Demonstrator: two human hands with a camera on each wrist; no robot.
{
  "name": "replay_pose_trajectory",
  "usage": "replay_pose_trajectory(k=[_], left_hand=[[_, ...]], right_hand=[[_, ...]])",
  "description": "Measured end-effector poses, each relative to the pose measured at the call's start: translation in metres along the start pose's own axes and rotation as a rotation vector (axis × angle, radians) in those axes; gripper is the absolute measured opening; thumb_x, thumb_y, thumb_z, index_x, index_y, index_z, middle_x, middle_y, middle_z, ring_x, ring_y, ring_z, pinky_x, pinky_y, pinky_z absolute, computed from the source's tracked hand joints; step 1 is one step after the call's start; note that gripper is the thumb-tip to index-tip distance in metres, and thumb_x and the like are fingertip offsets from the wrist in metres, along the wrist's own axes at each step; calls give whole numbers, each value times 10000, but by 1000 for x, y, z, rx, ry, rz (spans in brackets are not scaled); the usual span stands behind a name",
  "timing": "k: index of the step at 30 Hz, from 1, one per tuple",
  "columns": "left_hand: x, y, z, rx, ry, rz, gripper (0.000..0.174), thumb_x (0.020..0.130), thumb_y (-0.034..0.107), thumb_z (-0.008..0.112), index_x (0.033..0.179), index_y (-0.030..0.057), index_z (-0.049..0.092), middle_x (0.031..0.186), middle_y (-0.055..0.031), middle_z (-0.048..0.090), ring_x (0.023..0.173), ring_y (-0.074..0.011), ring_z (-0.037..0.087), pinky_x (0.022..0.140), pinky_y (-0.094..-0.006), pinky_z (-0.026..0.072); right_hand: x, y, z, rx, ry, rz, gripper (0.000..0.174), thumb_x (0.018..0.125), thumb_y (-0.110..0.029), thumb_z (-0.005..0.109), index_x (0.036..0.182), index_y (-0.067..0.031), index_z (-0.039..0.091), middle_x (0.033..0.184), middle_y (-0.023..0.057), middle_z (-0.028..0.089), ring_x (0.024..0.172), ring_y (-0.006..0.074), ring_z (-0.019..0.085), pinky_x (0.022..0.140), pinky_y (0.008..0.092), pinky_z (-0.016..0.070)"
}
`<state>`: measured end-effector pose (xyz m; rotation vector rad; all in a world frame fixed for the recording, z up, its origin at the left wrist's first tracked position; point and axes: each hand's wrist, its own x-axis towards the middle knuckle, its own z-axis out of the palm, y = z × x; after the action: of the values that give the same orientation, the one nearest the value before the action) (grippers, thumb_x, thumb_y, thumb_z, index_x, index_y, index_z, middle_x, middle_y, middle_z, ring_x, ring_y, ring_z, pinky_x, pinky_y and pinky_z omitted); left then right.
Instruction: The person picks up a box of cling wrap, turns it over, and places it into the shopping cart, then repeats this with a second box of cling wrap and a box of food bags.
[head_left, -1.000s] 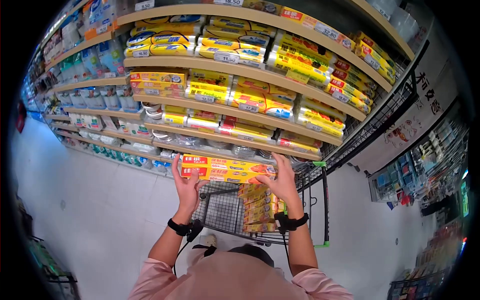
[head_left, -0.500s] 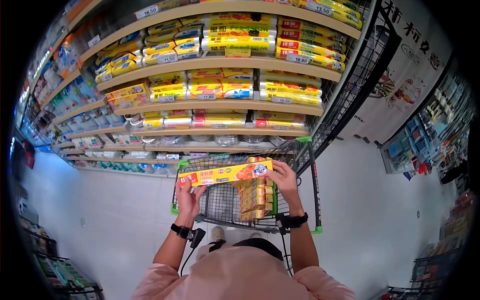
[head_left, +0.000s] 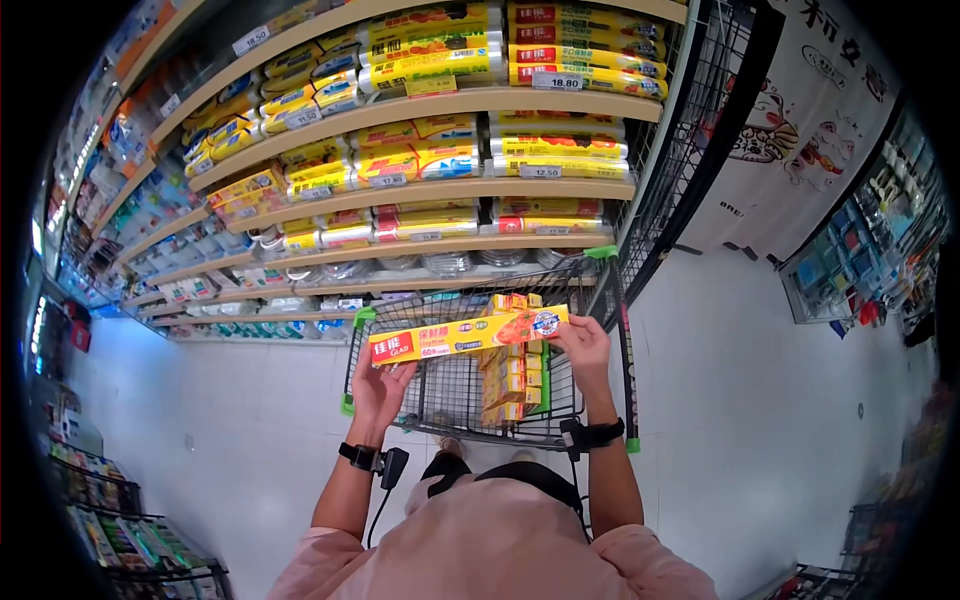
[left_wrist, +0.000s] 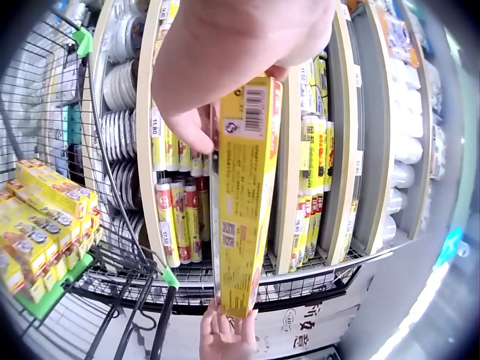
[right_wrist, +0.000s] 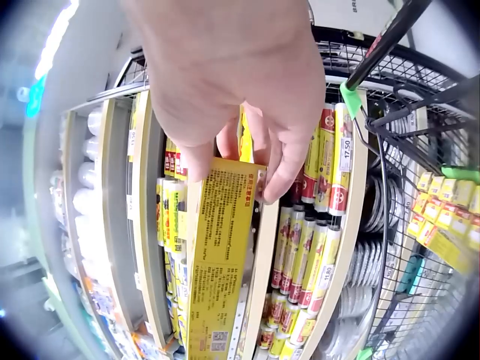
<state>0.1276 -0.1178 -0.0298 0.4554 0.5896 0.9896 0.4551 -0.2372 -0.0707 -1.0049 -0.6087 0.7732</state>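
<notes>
The left hand (head_left: pixel 380 394) and right hand (head_left: pixel 587 352) each pinch one end of the box (head_left: pixel 468 336) between thumb and fingers, above the cart (head_left: pixel 437 392) with its stacked packs (head_left: pixel 514 375).

Both hands (head_left: pixel 380 396) (head_left: pixel 587 358) apart (fingers (right_wrist: pixel 286 169) bent)

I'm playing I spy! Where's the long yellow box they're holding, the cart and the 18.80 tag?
Long yellow box (head_left: pixel 468 337), head view, middle of its front.
Cart (head_left: pixel 601 253), head view, green corner.
18.80 tag (head_left: pixel 557 81), head view, its middle.
</notes>
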Motion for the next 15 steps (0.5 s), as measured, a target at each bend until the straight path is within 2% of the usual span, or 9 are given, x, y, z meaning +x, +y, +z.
replay_pose_trajectory(k=[2,3,6,7,10,11,14,15], left_hand=[[1,6,14,0,-188,-31,441,1008,388,479,1367,132,474,1342,-117,507,1161,-268,554,976,-433,486],[5,6,17,-21,-291,-67,431,1008,377,476,1388,171,471,1358,-102,508,1150,-259,550,942,-425,489],[16,3,35,-4,-303,-103,423,1013,368,464,1384,166,477,1339,-106,522,1158,-267,545,935,-438,485],[23,2,37,-80,-360,-129,460,996,359,493,1395,138,431,1379,-180,498,1224,-323,527,969,-499,493],[32,2,56,-45,-389,-182,411,1001,326,474,1353,114,462,1429,-212,450,1291,-358,486,984,-540,495],[35,-1,60,-71,-422,-187,383,1001,290,456,1315,73,483,1449,-232,424,1315,-387,464,987,-570,496],[35,-5,72,69,-556,-166,379,1010,280,444,1321,67,482,1468,-252,393,1291,-409,487,960,-526,534],[34,-8,78,94,-583,-159,357,1013,252,457,1310,54,480,1443,-248,425,1252,-398,528,931,-507,560]], right_hand=[[3,-2,-8,52,14,22,193,956,-63,601,1076,80,555,1048,163,663,907,165,658,787,301,580],[4,-4,-11,61,12,27,203,982,-93,560,1090,76,528,1058,168,653,908,176,659,796,309,581],[4,-2,-19,63,29,42,214,990,-100,543,1114,67,492,1078,180,640,904,188,662,809,318,583],[2,-6,-21,98,41,102,220,997,-107,524,1139,50,466,1085,193,632,915,217,673,798,324,592],[-4,-15,-19,139,130,181,226,1000,-104,509,1169,36,454,1094,204,630,934,238,681,774,322,597],[-5,-13,-22,128,115,177,286,1013,-127,484,1254,20,441,1130,204,625,933,244,688,751,317,598],[-8,-12,-29,69,120,260,349,1028,-157,451,1340,-2,419,1161,187,626,911,236,692,748,315,597],[-7,-5,-35,28,116,271,387,1041,-190,417,1387,-20,398,1164,164,635,897,234,698,743,315,597]])
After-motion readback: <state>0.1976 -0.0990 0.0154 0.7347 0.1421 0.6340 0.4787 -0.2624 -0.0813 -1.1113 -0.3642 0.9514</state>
